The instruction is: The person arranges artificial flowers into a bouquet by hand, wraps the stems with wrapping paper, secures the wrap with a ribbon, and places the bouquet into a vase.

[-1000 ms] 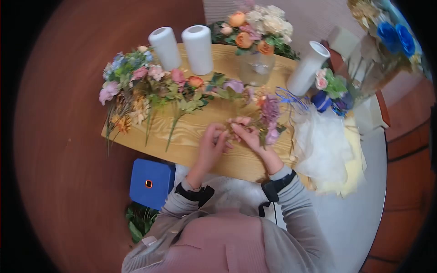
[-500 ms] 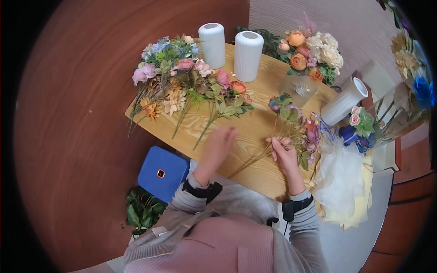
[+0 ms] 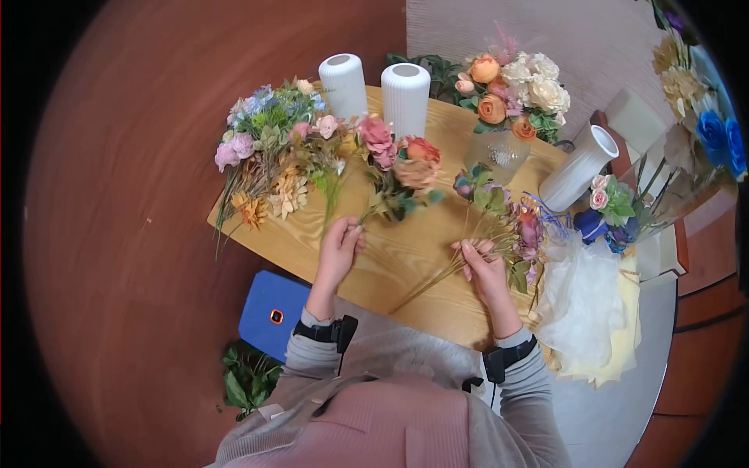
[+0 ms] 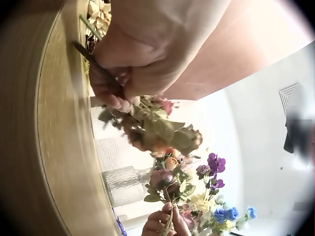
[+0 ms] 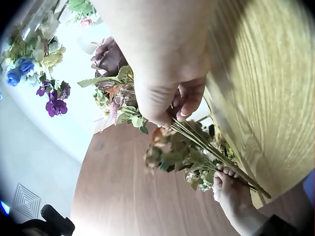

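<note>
In the head view my left hand [image 3: 339, 249] pinches the green stem of an artificial flower bunch with pink and orange blooms [image 3: 417, 160], raised over the table. Its leafy heads [image 4: 157, 130] hang past my fingers in the left wrist view, and the cut stem end sticks out behind. My right hand [image 3: 485, 273] holds a bunch of purple artificial flowers [image 3: 529, 230] by its gathered stems. Those thin stems [image 5: 211, 147] run down from the right fingers toward the table's front edge. The two hands are well apart.
More artificial flowers [image 3: 261, 144] lie heaped at the table's left. Two white vases [image 3: 406, 97] stand at the back, beside a glass vase [image 3: 499, 156] of orange and cream blooms. A leaning white vase [image 3: 577, 171] and white gauzy sheets [image 3: 581, 296] are at the right. Below stands a blue stool [image 3: 269, 312].
My left hand left the purple bunch, reached left and took the pink and orange bunch, now lifted from the table. My right hand has kept the purple bunch, its stems pointing toward the front edge.
</note>
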The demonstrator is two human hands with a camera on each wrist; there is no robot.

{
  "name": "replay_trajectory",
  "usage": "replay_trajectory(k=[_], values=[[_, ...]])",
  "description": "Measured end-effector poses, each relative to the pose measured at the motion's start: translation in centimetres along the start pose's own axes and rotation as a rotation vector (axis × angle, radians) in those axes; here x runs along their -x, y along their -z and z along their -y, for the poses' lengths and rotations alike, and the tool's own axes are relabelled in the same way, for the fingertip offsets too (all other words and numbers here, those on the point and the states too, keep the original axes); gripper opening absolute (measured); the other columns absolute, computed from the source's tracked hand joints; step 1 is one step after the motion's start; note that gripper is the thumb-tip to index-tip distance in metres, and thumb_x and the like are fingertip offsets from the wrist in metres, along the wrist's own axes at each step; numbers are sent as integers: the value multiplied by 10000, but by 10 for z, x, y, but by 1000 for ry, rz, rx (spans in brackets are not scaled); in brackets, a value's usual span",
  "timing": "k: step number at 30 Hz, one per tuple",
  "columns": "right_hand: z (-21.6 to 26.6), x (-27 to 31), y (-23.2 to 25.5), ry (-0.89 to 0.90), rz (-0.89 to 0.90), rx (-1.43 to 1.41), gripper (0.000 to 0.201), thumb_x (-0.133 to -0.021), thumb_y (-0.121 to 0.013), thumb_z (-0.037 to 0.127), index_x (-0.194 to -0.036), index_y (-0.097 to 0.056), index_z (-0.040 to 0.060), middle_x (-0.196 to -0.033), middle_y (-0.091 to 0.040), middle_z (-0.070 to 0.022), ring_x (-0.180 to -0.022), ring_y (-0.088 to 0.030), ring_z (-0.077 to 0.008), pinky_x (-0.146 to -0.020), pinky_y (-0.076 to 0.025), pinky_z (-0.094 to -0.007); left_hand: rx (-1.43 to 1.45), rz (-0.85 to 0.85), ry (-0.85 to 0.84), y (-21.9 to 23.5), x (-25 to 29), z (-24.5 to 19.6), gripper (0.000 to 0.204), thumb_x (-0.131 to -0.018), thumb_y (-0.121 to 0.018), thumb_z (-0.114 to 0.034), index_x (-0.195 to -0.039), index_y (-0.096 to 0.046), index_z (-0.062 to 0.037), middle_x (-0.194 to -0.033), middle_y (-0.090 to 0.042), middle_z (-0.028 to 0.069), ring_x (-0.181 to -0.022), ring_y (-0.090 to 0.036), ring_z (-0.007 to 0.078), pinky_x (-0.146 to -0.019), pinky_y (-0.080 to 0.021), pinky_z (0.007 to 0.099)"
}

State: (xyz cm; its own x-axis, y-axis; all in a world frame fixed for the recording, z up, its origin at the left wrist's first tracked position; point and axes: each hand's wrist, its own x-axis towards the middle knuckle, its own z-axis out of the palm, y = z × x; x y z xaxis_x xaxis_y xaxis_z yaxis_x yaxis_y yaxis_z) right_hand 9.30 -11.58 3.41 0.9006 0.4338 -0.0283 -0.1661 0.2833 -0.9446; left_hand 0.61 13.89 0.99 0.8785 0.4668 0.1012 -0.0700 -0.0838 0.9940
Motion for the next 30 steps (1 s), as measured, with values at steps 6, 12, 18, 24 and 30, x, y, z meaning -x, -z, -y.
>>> replay_trajectory(k=[6, 12, 18, 24, 30], values=[[-4, -2, 1, 127, 82, -67, 293, -886, -553, 73, -648, -385, 102, -594, -450, -5, -469, -407, -59, -811, -481, -295, 322, 94, 24, 4, 3, -15, 127, -940, -422, -84, -1015, -502, -21, -711, -470, -4, -545, -379, 56, -499, -300, 186], [-4, -2, 1, 74, 54, -33, 304, -889, -543, 60, -643, -371, 107, -597, -444, -5, -470, -402, -58, -857, -472, -324, 611, 144, 45, 4, 8, -27, 156, -960, -416, -158, -980, -496, -27, -658, -410, -19, -516, -310, 50, -486, -254, 190], [-3, 0, 0, 110, 79, -46, 298, -890, -549, 69, -644, -383, 98, -619, -455, -11, -494, -411, -54, -672, -467, -236, 649, 209, -13, 5, 12, -19, 154, -958, -424, -169, -946, -495, -34, -655, -420, -6, -535, -342, 66, -517, -281, 196], [-3, 3, 3, 79, 84, -58, 200, -887, -571, 108, -708, -491, 67, -728, -536, -30, -533, -424, -48, -492, -346, -184, 470, 190, -165, 10, 16, 12, 220, -886, -481, -17, -1101, -460, -63, -916, -530, 47, -787, -523, 144, -682, -444, 261], [-4, 5, 3, 29, 33, -18, 160, -886, -584, 174, -886, -603, 16, -742, -552, -2, -539, -417, -31, -482, -315, -172, 195, 61, -56, 30, 25, 29, 422, -837, -506, 57, -1226, -407, -74, -1109, -516, 64, -995, -540, 186, -876, -454, 314]])
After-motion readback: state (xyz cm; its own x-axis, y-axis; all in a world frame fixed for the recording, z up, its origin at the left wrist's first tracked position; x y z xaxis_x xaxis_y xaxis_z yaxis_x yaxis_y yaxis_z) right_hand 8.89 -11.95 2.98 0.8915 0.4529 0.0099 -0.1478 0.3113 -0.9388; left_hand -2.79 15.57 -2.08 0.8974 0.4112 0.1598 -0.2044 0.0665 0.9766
